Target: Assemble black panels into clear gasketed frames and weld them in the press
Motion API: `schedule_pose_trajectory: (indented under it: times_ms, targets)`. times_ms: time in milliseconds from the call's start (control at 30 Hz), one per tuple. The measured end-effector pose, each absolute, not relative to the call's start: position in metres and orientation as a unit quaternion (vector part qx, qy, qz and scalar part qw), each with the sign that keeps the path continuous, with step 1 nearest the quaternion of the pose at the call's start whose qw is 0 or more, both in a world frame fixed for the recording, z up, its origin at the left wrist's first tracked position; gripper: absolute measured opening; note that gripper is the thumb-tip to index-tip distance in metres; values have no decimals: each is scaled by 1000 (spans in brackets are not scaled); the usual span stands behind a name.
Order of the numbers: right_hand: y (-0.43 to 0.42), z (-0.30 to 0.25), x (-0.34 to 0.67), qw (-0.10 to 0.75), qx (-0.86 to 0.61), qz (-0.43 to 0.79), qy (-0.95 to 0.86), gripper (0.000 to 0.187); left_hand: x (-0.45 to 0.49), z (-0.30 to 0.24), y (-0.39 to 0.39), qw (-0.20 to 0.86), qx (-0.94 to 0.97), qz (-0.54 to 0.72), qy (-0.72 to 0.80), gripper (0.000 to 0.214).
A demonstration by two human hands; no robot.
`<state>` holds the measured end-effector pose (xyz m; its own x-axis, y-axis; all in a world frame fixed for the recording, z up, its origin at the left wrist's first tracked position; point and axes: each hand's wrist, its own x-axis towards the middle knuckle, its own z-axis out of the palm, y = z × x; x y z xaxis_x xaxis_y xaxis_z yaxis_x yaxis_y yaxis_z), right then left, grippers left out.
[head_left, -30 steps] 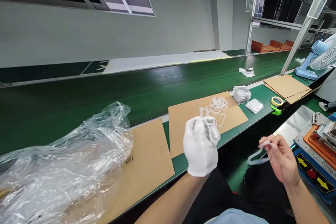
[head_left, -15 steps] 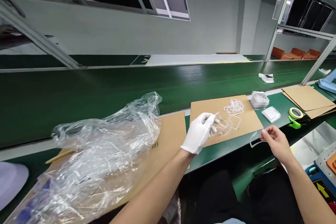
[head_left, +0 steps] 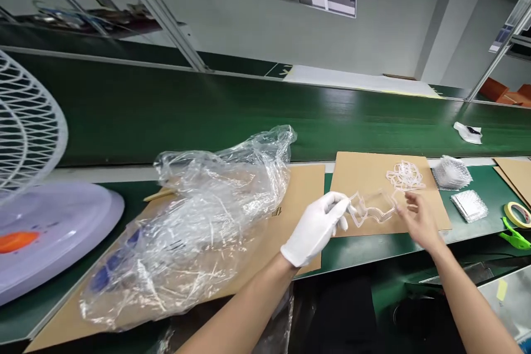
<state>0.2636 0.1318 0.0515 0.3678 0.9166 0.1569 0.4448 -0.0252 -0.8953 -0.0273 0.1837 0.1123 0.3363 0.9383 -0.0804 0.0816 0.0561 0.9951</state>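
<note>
My left hand (head_left: 316, 227), in a white glove, pinches one end of a thin translucent rubber ring (head_left: 372, 210) just above a brown cardboard sheet (head_left: 363, 174). My bare right hand (head_left: 418, 219) reaches over the sheet's near edge at the ring's other end, fingers curled and blurred. A tangled pile of the same translucent rings (head_left: 404, 175) lies farther back on the sheet.
A crumpled clear plastic bag (head_left: 199, 215) covers a second cardboard sheet (head_left: 298, 193) at left. A white fan base (head_left: 53, 232) stands far left. Stacks of small clear packets (head_left: 452, 171), a tape roll (head_left: 517, 213) and a green clip (head_left: 514, 236) lie right. The green conveyor belt (head_left: 207, 116) runs behind.
The view has swung left, bringing the fan into sight. Both hands have moved forward over the cardboard sheet, and the right hand has come up to the ring that the left hand holds.
</note>
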Motion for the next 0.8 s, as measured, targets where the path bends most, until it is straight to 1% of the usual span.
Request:
schedule_pose_trajectory:
  times_ms: [100,167,267,367,433,500,567,633,700,733,800]
  targets:
    - [129,35,229,362,-688,182,-603,73,-30,106,184,587,566,368,446,38]
    - [135,26,213,308,-710,120,-622,75,-31,106,184,592,559,366,450,36]
    - [143,19,197,283,-736,82,-610,75,-36,108,185,595,555,365,452,33]
    - [142,23,185,288,-736,109,-603,78,-41,109,187,599,558,358,449,33]
    - [135,32,179,322,-721,146,-596,74,-44,110,188,614,561,348,433,34]
    - [125,44,175,389,-687,200,-580,61,-45,114,187,637,566,335,402,35]
    - [116,57,172,462,-632,297,-547,50,-45,120,183,662,571,321,365,36]
    - [110,68,169,505,-556,429,-501,51,-45,128,178,685,573,307,330,38]
    - [107,74,166,509,-478,549,-460,56,-47,135,172,705,569,295,304,40]
    - [106,77,166,501,-448,590,-447,56,-48,137,169,711,567,290,297,42]
    - [102,80,165,487,-426,627,-433,45,-52,139,162,712,567,285,299,43]
